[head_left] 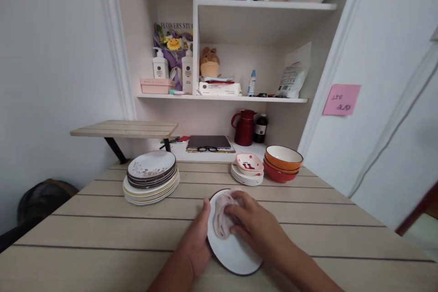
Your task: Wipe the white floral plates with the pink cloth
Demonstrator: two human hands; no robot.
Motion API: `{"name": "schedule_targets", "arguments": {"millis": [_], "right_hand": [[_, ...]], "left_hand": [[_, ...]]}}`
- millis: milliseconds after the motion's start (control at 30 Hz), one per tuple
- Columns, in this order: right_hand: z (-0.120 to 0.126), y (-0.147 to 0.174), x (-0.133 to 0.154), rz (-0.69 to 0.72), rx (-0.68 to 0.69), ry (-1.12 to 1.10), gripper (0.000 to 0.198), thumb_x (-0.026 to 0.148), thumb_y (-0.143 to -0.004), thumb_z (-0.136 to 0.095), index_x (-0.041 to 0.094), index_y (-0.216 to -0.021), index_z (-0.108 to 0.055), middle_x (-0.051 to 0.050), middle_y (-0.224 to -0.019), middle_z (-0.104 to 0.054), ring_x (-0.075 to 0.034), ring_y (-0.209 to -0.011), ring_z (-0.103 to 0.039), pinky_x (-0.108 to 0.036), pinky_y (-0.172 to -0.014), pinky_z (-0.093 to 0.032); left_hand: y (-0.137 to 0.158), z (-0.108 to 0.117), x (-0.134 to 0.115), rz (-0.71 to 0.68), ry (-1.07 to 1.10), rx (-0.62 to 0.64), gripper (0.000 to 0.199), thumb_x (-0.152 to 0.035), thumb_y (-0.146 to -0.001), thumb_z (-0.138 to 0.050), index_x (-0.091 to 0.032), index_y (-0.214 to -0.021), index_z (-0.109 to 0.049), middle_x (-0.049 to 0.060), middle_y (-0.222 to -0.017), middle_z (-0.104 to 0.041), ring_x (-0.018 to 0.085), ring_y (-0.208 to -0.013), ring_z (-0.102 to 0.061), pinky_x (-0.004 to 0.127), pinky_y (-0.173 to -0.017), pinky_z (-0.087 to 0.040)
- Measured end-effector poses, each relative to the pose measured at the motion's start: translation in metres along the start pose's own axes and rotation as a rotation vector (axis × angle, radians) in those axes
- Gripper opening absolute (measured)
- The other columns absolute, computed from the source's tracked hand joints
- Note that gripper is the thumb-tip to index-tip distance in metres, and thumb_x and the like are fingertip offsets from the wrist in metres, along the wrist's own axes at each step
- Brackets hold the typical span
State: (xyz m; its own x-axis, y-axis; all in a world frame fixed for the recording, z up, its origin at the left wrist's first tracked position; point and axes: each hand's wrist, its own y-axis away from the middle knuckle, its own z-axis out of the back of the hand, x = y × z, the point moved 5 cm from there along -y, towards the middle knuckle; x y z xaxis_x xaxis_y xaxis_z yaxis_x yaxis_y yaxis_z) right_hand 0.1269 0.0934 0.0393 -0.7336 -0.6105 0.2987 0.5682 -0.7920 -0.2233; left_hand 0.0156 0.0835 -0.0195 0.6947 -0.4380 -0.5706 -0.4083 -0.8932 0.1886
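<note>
A white plate (236, 255) with a dark rim is held tilted above the near part of the table. My left hand (198, 239) grips its left edge, thumb along the rim and the other fingers hidden beneath. A crumpled pale pink cloth (221, 223) lies against the plate's upper face. My right hand (251, 221) pinches this cloth with bent fingers and presses it on the plate.
On the slatted table (102, 237), a stack of plates (152, 178) stands left. Small dishes (248, 171) and stacked bowls (282, 164) stand right. Behind are a red jug (244, 127), a dark bottle (260, 128) and a laptop (208, 142). A raised board (123, 128) overhangs the left.
</note>
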Motion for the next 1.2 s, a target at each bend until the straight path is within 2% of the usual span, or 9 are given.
{"name": "schedule_targets", "arguments": {"millis": [100,167,300,400,533,700,867,1033,1200], "right_hand": [[0.008,0.009,-0.015,-0.101,0.096,0.075,0.019,0.02,-0.072,-0.058,0.026,-0.09,-0.061,-0.002,-0.113,-0.054,-0.016,-0.076,-0.058,-0.028,-0.063,-0.038],[0.008,0.016,-0.011,-0.062,0.166,0.083,0.012,0.019,-0.067,-0.062,0.023,-0.078,-0.06,0.001,-0.097,-0.056,-0.013,-0.068,-0.055,-0.026,-0.059,-0.034],[-0.003,0.022,0.019,0.129,0.242,-0.135,0.016,0.021,-0.069,-0.065,0.026,-0.083,-0.063,0.003,-0.099,-0.055,-0.013,-0.079,-0.056,-0.024,-0.066,-0.038],[-0.007,0.014,0.032,0.14,0.093,-0.182,0.02,0.019,-0.079,-0.056,0.027,-0.095,-0.063,-0.002,-0.117,-0.053,-0.016,-0.095,-0.055,-0.027,-0.08,-0.041],[0.001,0.003,0.022,0.106,-0.077,0.025,0.029,0.021,-0.082,-0.056,0.032,-0.108,-0.062,-0.005,-0.14,-0.039,-0.028,-0.12,-0.042,-0.042,-0.095,-0.033],[0.013,0.007,-0.009,-0.045,0.017,0.162,0.02,0.017,-0.082,-0.05,0.027,-0.086,-0.067,-0.006,-0.105,-0.058,-0.022,-0.092,-0.055,-0.034,-0.075,-0.037],[0.005,0.021,0.005,0.084,0.212,0.011,0.015,0.014,-0.073,-0.054,0.024,-0.072,-0.064,0.0,-0.088,-0.057,-0.013,-0.073,-0.053,-0.026,-0.06,-0.032],[-0.002,0.012,0.028,0.073,0.042,-0.113,0.016,0.019,-0.081,-0.052,0.025,-0.091,-0.064,-0.003,-0.099,-0.054,-0.016,-0.087,-0.053,-0.027,-0.074,-0.039],[0.003,0.002,0.012,0.014,-0.066,0.03,0.024,0.02,-0.081,-0.055,0.03,-0.101,-0.062,-0.004,-0.121,-0.052,-0.024,-0.11,-0.047,-0.037,-0.088,-0.035]], "left_hand": [[0.0,0.003,0.003,0.042,0.003,0.014,0.066,-0.061,-0.082,-0.048,-0.013,-0.127,-0.053,0.015,-0.108,-0.069,0.028,-0.1,-0.064,0.04,-0.092,-0.043],[0.001,0.006,0.004,0.055,0.006,0.009,0.066,-0.061,-0.082,-0.049,-0.013,-0.127,-0.053,0.015,-0.108,-0.069,0.028,-0.101,-0.063,0.04,-0.093,-0.043],[0.004,0.006,0.004,0.08,-0.004,0.011,0.067,-0.064,-0.08,-0.049,-0.013,-0.123,-0.057,0.015,-0.103,-0.071,0.029,-0.099,-0.065,0.039,-0.089,-0.045],[0.005,0.001,0.005,0.133,-0.003,0.032,0.07,-0.068,-0.078,-0.047,-0.013,-0.12,-0.059,0.015,-0.1,-0.071,0.029,-0.096,-0.065,0.038,-0.085,-0.048],[0.004,0.0,-0.002,0.016,-0.001,-0.006,0.065,-0.062,-0.081,-0.048,-0.013,-0.124,-0.056,0.014,-0.104,-0.071,0.027,-0.096,-0.066,0.039,-0.089,-0.046],[0.004,0.004,-0.001,-0.009,0.008,-0.011,0.062,-0.052,-0.082,-0.055,-0.014,-0.131,-0.05,0.015,-0.112,-0.068,0.028,-0.102,-0.063,0.041,-0.097,-0.041],[0.005,0.005,-0.001,0.006,0.012,-0.01,0.061,-0.05,-0.082,-0.056,-0.013,-0.131,-0.05,0.015,-0.11,-0.069,0.029,-0.103,-0.063,0.041,-0.096,-0.041],[0.004,0.002,0.002,0.087,0.005,-0.012,0.062,-0.054,-0.083,-0.053,-0.01,-0.126,-0.055,0.016,-0.105,-0.07,0.029,-0.098,-0.065,0.04,-0.091,-0.045],[0.002,0.004,-0.001,-0.009,0.006,-0.022,0.059,-0.051,-0.084,-0.053,-0.012,-0.129,-0.052,0.015,-0.109,-0.069,0.027,-0.098,-0.065,0.039,-0.093,-0.044]]}}
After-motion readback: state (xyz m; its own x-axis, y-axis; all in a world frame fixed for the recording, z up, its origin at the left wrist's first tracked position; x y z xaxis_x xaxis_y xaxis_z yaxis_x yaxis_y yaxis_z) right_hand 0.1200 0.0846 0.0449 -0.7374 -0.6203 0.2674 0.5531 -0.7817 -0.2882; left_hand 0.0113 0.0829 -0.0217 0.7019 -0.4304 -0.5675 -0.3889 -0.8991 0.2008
